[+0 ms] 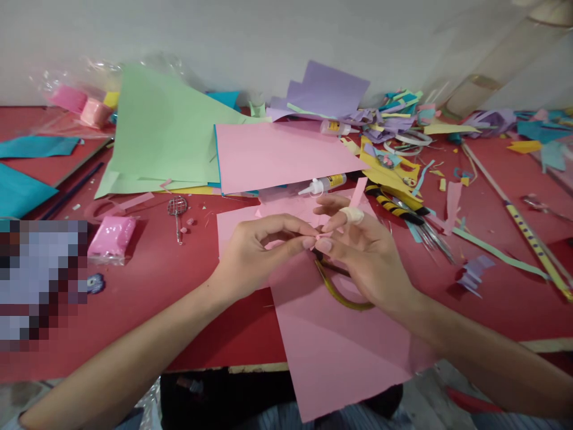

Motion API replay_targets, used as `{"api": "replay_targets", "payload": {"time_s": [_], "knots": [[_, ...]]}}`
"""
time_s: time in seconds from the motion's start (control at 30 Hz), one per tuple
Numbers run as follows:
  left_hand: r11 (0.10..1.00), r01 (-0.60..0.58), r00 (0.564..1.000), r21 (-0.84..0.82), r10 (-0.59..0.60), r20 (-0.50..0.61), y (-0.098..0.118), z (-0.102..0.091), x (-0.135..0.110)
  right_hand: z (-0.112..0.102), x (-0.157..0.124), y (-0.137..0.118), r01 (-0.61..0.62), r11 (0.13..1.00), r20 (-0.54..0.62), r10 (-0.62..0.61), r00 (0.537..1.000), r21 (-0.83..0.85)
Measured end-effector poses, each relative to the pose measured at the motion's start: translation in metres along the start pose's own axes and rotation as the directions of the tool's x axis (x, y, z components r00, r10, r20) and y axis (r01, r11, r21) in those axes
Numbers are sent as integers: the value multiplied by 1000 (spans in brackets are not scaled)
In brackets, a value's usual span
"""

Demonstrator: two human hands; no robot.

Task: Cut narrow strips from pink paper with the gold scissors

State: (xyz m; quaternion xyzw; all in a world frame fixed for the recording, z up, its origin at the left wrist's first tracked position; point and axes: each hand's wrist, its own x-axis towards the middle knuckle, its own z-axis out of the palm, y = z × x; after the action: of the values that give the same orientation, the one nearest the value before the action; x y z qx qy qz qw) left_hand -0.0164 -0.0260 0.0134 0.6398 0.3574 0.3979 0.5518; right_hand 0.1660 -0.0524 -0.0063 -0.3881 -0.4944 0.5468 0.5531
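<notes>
My left hand (250, 248) and my right hand (373, 257) meet at the middle, above a sheet of pink paper (340, 358). Thumbs and forefingers of both are closed on a small piece of pink paper (320, 236), mostly covered by the fingertips. A pink strip end (359, 190) sticks up behind the right hand's fingers; whether it joins the held piece cannot be told. The right hand has a pale wrap (352, 215) round one finger. Just below the fingers lie scissors with a yellow handle (342, 298), partly hidden by the right hand.
Pink (282, 155) and green sheets (165, 131) lie behind the hands. Glue bottles (329, 183), black-and-yellow pliers (394, 206) and paper scraps (398, 116) crowd the right. Leftward are a pink clay packet (111, 236) and a small wire whisk-like racket (178, 215). The red table's edge is near.
</notes>
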Motion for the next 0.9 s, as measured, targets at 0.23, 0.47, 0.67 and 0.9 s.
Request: {"api": "replay_targets", "payload": {"time_s": [0.23,0.47,0.67,0.9], "knots": [[997,-53,999,62,53,-8,1,2,0,1,-2,2,-117,991,-6,117,993,63],[984,-77,997,158,81,-17,6,1,0,2,-4,4,-195,974,-12,197,980,115],[987,-25,997,158,36,-71,4,3,0,3,-3,5,-188,976,-22,192,981,109],[994,20,996,103,-11,-92,1,1,0,0,-1,1,-119,993,-20,119,993,-1]]}}
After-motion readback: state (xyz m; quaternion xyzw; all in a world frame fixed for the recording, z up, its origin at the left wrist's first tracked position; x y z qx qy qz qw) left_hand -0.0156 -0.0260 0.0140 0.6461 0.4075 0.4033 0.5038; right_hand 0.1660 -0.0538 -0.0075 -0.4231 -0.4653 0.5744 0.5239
